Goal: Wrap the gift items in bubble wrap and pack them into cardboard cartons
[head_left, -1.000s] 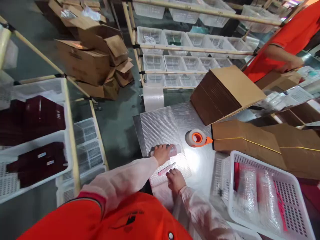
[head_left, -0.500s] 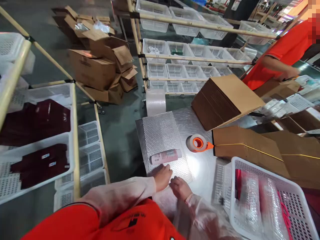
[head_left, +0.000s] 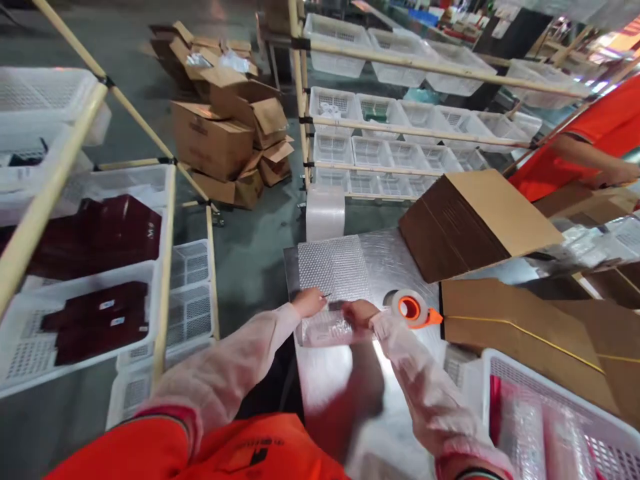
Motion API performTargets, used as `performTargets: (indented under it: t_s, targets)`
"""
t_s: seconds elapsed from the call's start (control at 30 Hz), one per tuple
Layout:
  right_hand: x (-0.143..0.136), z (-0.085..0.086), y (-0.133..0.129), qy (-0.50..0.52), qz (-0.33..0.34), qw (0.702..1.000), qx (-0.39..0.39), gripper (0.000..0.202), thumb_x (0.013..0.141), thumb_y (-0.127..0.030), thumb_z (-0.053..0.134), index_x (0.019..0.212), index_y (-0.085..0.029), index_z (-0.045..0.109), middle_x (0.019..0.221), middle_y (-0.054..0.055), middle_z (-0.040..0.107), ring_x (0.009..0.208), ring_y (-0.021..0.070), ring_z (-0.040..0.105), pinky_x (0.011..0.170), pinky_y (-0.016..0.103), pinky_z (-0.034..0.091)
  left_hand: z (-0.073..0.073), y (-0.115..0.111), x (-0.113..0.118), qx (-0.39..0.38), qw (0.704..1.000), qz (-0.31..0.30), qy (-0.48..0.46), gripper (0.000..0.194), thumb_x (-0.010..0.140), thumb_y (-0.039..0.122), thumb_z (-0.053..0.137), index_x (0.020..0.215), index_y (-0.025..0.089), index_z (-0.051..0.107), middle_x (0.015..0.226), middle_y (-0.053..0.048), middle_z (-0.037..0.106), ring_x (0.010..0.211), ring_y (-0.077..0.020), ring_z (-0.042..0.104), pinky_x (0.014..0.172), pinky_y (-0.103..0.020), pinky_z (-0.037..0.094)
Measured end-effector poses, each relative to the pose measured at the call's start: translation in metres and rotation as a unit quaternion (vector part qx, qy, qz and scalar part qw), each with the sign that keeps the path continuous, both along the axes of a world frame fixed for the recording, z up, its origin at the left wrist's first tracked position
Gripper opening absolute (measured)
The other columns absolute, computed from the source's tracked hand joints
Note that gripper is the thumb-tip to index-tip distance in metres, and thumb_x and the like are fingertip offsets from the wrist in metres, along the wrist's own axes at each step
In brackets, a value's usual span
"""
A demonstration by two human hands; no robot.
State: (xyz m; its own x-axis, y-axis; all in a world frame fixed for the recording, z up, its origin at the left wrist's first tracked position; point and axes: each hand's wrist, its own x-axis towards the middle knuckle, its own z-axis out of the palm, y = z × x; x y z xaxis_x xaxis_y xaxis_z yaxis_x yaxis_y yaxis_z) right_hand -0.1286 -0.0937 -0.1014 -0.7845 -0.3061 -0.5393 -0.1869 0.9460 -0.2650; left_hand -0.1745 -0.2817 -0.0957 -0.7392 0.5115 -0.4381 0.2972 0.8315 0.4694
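Bubble wrap (head_left: 333, 263) lies on the metal table (head_left: 385, 257), its near part folded over a pink package (head_left: 327, 330). My left hand (head_left: 309, 303) is closed at the left end of the fold, its fingers on the wrap's edge. At the right end, my right hand (head_left: 360, 312) has its fingers curled on the wrapped package. To the right of that hand rests a tape roll (head_left: 410, 307) in an orange holder.
A stack of flat cardboard (head_left: 463, 220) stands at the table's back right, with boxes beside it. A white basket (head_left: 550, 380) of wrapped packages is at the lower right. Racks of baskets stand left and behind. A person's arm (head_left: 585, 160) shows at upper right.
Both hands have moved forward and a little apart. The wrap's near edge has been folded over the pink package, which was uncovered before. The view has shifted slightly left.
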Motion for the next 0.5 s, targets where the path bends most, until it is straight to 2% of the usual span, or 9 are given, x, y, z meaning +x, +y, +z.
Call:
performTargets:
  t_s: [0.07,0.13,0.17,0.2,0.27,0.3,0.33,0.4,0.5]
  targets:
    - [-0.023,-0.014,0.002,-0.047,0.015,0.999,-0.014,0.015,0.095,-0.024,0.063,0.102,-0.013,0.070,0.094,0.003,0.072,0.088,0.0174,0.067,0.084,0.035,0.054,0.011,-0.011,0.013,0.012,0.998,0.021,0.056,0.032,0.097,0.016,0.043,0.107,0.015,0.073,0.111,-0.010,0.073,0.108,-0.0243,0.063,0.093,-0.036,0.048]
    - [-0.041,-0.027,0.003,-0.085,0.032,0.995,-0.031,0.017,0.094,-0.029,0.066,0.097,-0.013,0.069,0.094,0.002,0.071,0.087,0.0162,0.067,0.083,0.035,0.056,0.012,-0.012,0.034,0.038,0.995,-0.009,0.089,0.029,0.097,0.018,0.047,0.113,0.021,0.071,0.119,-0.006,0.070,0.117,-0.0233,0.058,0.101,-0.035,0.044]
    - [-0.048,-0.031,0.003,-0.100,0.038,0.994,-0.038,0.018,0.094,-0.030,0.066,0.096,-0.013,0.068,0.093,0.002,0.070,0.085,0.0157,0.067,0.081,0.034,0.057,0.008,-0.008,0.045,0.044,0.994,-0.037,0.096,0.027,0.095,0.023,0.055,0.117,0.023,0.069,0.123,-0.005,0.069,0.119,-0.0235,0.056,0.102,-0.035,0.044]
    - [-0.055,-0.033,0.004,-0.109,0.042,0.992,-0.043,0.018,0.093,-0.031,0.067,0.096,-0.013,0.068,0.092,0.002,0.070,0.082,0.0149,0.067,0.078,0.033,0.057,0.001,-0.002,0.056,0.040,0.992,-0.064,0.101,0.034,0.090,0.029,0.064,0.124,0.023,0.066,0.127,-0.006,0.067,0.121,-0.0248,0.055,0.101,-0.036,0.046]
    - [-0.064,-0.033,0.008,-0.102,0.036,0.993,-0.041,0.021,0.090,-0.032,0.071,0.100,-0.014,0.068,0.090,0.001,0.070,0.078,0.0142,0.066,0.074,0.031,0.056,-0.017,0.012,0.072,0.009,0.990,-0.096,0.106,0.064,0.078,0.037,0.079,0.135,0.018,0.057,0.130,-0.012,0.064,0.121,-0.0293,0.055,0.098,-0.040,0.050]
    - [-0.066,-0.030,0.011,-0.081,0.026,0.996,-0.034,0.023,0.088,-0.030,0.072,0.103,-0.014,0.069,0.090,0.002,0.071,0.079,0.0151,0.066,0.074,0.031,0.055,-0.027,0.018,0.077,-0.009,0.989,-0.100,0.107,0.073,0.073,0.037,0.083,0.137,0.015,0.055,0.129,-0.015,0.063,0.121,-0.0311,0.055,0.096,-0.042,0.051]
    - [-0.065,-0.026,0.014,-0.052,0.014,0.998,-0.024,0.024,0.087,-0.028,0.072,0.106,-0.014,0.069,0.092,0.004,0.071,0.082,0.0167,0.066,0.076,0.031,0.053,-0.034,0.022,0.081,-0.023,0.989,-0.098,0.106,0.074,0.071,0.035,0.085,0.135,0.012,0.056,0.126,-0.016,0.064,0.119,-0.0320,0.056,0.094,-0.042,0.051]
    - [-0.051,-0.014,0.023,0.010,0.002,1.000,-0.010,0.019,0.088,-0.023,0.066,0.105,-0.017,0.071,0.098,0.007,0.072,0.093,0.0200,0.066,0.084,0.033,0.049,-0.045,0.026,0.088,-0.027,0.990,-0.093,0.106,0.065,0.074,0.028,0.080,0.132,0.010,0.058,0.122,-0.017,0.064,0.116,-0.0316,0.057,0.092,-0.041,0.052]
    - [-0.003,0.001,0.030,0.050,0.035,0.998,-0.014,0.017,0.086,-0.022,0.061,0.096,-0.020,0.074,0.101,0.007,0.073,0.102,0.0228,0.064,0.095,0.037,0.044,-0.049,0.024,0.096,-0.034,0.991,-0.084,0.098,0.051,0.082,0.018,0.065,0.132,0.013,0.057,0.124,-0.017,0.062,0.118,-0.0308,0.056,0.086,-0.037,0.052]
